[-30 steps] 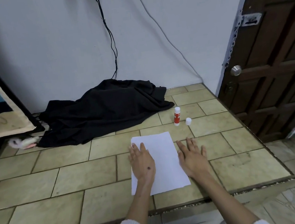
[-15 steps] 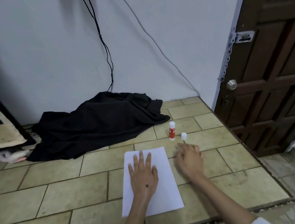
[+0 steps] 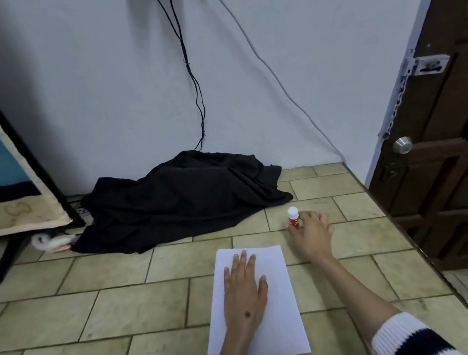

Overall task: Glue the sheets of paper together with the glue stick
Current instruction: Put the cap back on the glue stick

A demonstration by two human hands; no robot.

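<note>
On the tiled floor (image 3: pixel 142 307) a white sheet of paper (image 3: pixel 278 306) lies flat, its long side running away from the person. The left hand (image 3: pixel 244 293) rests palm down on the paper with its fingers straight and slightly spread, pressing it to the floor. Beyond the paper's far right corner, the glue stick (image 3: pixel 293 217) stands upright on a tile, red below and white on top. The right hand (image 3: pixel 313 234) reaches to it, with thumb and fingers curled round its lower part in a grasp. A black cloth (image 3: pixel 181 198) lies heaped against the wall (image 3: pixel 94 91), well apart from the paper, with dark cables (image 3: pixel 191 72) hanging above it. A brown wooden door (image 3: pixel 454 131) stands at the right.
</note>
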